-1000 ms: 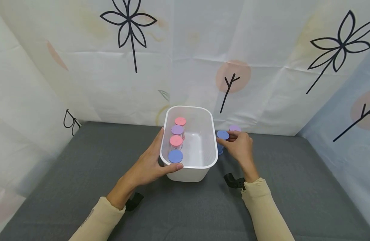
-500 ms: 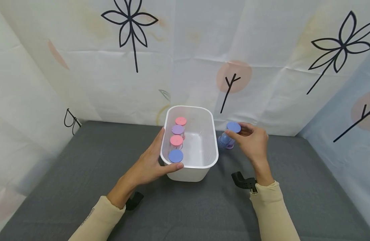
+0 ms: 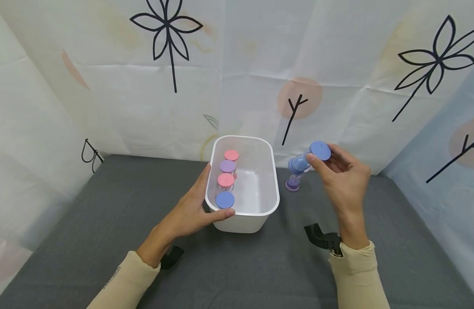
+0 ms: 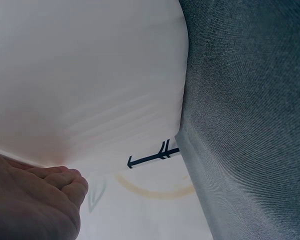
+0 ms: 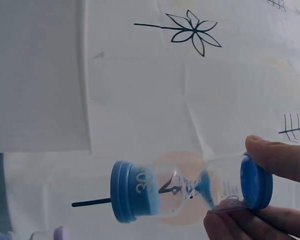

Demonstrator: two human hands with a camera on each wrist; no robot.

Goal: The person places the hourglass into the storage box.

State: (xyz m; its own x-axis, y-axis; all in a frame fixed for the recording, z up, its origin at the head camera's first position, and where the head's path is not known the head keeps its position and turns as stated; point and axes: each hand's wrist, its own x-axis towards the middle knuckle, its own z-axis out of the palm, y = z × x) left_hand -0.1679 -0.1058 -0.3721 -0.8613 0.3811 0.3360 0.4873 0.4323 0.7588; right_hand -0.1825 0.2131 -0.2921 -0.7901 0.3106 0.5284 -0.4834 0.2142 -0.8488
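While the left hand (image 3: 190, 210) lies spread along the bin (image 3: 242, 221), thumb at its rim, the raised right hand (image 3: 343, 178) pinches a tilted blue timer (image 3: 310, 156); a purple timer (image 3: 293, 183) stands below.

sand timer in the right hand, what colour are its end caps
Blue: both caps of the sand timer are blue, clearest in the right wrist view.

The only readable mark is the white number "30" printed on the far blue end cap of the blue sand timer (image 5: 185, 189), seen sideways in the right wrist view where the right hand (image 5: 270, 200) pinches its near cap.
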